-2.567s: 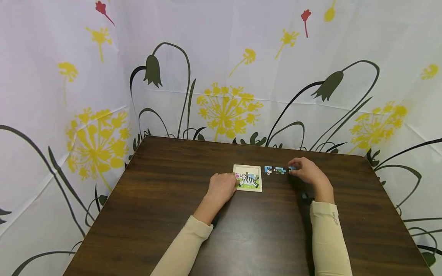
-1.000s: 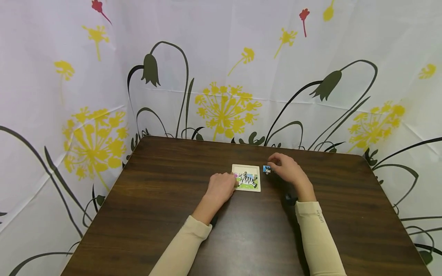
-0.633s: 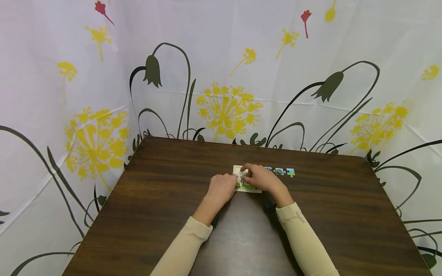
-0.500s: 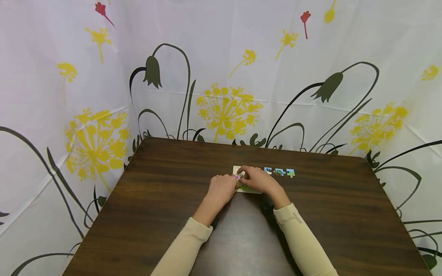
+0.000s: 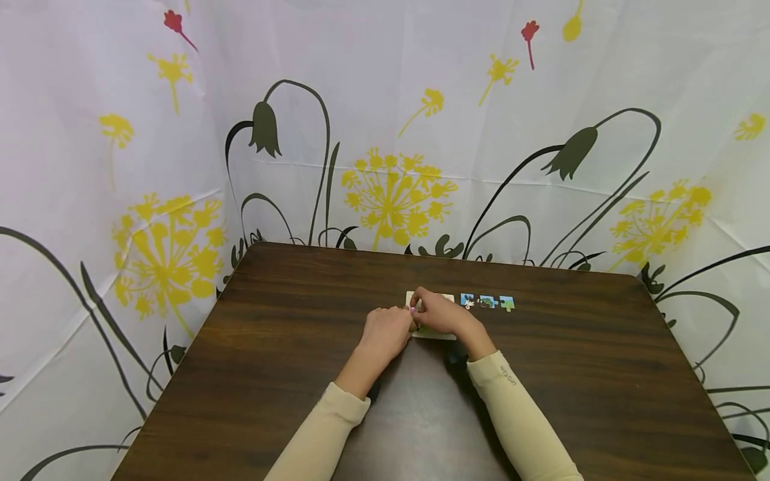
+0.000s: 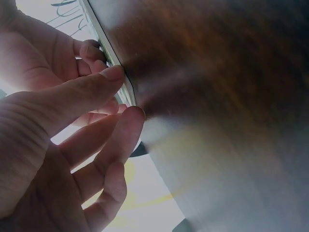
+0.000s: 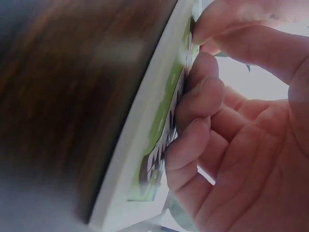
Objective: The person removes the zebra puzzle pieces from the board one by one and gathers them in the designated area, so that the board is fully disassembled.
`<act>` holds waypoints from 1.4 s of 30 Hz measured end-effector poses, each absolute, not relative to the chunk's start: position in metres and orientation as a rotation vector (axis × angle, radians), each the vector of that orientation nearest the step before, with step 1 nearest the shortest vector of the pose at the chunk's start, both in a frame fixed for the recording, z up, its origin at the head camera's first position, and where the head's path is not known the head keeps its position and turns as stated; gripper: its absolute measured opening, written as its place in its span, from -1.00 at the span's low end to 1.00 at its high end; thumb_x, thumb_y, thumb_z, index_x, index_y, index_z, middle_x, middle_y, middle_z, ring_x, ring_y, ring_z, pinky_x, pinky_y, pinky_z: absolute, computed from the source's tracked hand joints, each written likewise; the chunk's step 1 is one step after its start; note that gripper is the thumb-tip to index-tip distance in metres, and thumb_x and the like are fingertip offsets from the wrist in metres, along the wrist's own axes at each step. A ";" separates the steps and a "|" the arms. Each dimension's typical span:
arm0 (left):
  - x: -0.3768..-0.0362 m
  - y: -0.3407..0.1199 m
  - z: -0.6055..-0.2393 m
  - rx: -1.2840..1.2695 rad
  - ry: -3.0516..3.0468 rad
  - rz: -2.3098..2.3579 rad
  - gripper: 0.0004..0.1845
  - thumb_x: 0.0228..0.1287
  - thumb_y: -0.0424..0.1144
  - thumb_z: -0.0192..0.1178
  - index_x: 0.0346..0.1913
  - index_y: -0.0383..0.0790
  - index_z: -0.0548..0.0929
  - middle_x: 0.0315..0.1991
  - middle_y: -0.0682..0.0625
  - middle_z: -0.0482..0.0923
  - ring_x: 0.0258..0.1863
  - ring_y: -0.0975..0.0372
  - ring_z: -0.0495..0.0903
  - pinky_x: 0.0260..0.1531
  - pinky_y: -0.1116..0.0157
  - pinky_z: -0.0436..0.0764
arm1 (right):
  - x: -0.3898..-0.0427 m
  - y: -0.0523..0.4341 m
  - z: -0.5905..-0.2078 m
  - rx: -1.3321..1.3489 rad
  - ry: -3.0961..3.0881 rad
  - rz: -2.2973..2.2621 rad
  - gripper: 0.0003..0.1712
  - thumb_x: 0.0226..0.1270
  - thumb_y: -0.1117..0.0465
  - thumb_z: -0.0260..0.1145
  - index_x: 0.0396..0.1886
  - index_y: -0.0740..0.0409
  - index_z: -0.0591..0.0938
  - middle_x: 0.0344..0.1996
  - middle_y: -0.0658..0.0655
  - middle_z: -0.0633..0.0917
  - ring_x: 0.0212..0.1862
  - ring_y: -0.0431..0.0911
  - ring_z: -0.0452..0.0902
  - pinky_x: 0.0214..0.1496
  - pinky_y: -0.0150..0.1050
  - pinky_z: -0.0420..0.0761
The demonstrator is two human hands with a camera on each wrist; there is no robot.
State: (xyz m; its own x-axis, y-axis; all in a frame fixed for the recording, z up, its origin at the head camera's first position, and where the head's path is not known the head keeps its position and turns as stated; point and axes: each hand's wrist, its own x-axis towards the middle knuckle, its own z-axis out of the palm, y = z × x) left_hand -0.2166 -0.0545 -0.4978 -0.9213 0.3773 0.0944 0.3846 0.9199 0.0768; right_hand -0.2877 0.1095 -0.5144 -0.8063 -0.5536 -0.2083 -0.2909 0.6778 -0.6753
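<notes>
The left hand point(image 5: 388, 329) pinched the left edge of the puzzle tray point(image 5: 434, 336), which lay on the table point(image 5: 289, 300). Over the tray, the right hand point(image 5: 442, 314) curled its fingertips onto the printed picture; whether it gripped a piece, I could not tell. The step looked like seating a piece, the next move probably calling for a light press. Just right of the tray, three loose pieces point(image 5: 487, 302) lay in a row.

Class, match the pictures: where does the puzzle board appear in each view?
Head: puzzle board right of centre, partly hidden by the right hand.
Left wrist: puzzle board at upper left, nearly edge-on.
Right wrist: puzzle board slants up through the middle.
Shared landmark: the brown table.
</notes>
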 end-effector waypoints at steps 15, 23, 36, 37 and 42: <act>-0.216 -0.056 -0.500 -0.602 -2.944 -0.147 -0.71 0.34 -0.25 0.45 -0.58 0.00 0.74 -0.67 0.13 0.51 -0.67 0.27 0.44 -0.62 0.25 0.44 | -0.284 0.106 -0.508 -0.640 2.495 -0.905 -0.71 0.61 0.21 0.23 0.17 0.25 0.48 -0.48 0.01 0.54 -0.47 -0.16 0.39 -0.37 -0.29 0.37; -0.218 -0.054 -0.496 -0.594 -2.963 -0.160 -0.73 0.36 -0.21 0.46 -0.54 0.04 0.80 -0.60 0.09 0.64 -0.62 0.21 0.58 -0.57 0.20 0.54 | -0.291 0.109 -0.512 -0.636 2.529 -0.908 -0.70 0.48 0.21 0.34 0.07 0.19 0.47 -0.48 0.03 0.55 -0.48 -0.12 0.41 -0.36 -0.23 0.42; -0.216 -0.054 -0.500 -0.601 -2.967 -0.150 -0.75 0.35 -0.20 0.48 -0.52 0.04 0.80 -0.56 0.10 0.68 -0.60 0.19 0.63 -0.57 0.19 0.57 | -0.291 0.113 -0.516 -0.667 2.558 -0.914 -0.71 0.40 0.17 0.40 -0.02 0.11 0.49 -0.50 0.00 0.57 -0.51 -0.15 0.41 -0.39 -0.23 0.41; -0.216 -0.054 -0.499 -0.599 -2.969 -0.148 -0.76 0.36 -0.20 0.48 -0.51 0.04 0.80 -0.56 0.10 0.68 -0.60 0.19 0.63 -0.57 0.19 0.57 | -0.291 0.113 -0.516 -0.672 2.556 -0.923 -0.71 0.41 0.17 0.40 -0.01 0.11 0.50 -0.52 -0.01 0.57 -0.52 -0.15 0.39 -0.40 -0.24 0.39; -0.216 -0.053 -0.498 -0.590 -2.982 -0.146 -0.78 0.39 -0.19 0.46 -0.47 0.01 0.80 -0.58 0.09 0.65 -0.63 0.22 0.57 -0.58 0.21 0.54 | -0.291 0.115 -0.515 -0.646 2.518 -0.951 -0.68 0.50 0.13 0.39 0.06 0.15 0.51 -0.55 -0.01 0.58 -0.56 -0.17 0.36 -0.41 -0.27 0.37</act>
State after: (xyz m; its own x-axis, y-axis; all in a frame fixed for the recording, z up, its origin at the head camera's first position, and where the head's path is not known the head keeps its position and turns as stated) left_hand -0.2161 -0.0532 -0.4982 -0.9202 0.3742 0.1149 0.3837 0.9204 0.0748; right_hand -0.2915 0.1148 -0.5147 -0.8261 -0.5350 -0.1769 -0.2844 0.6669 -0.6888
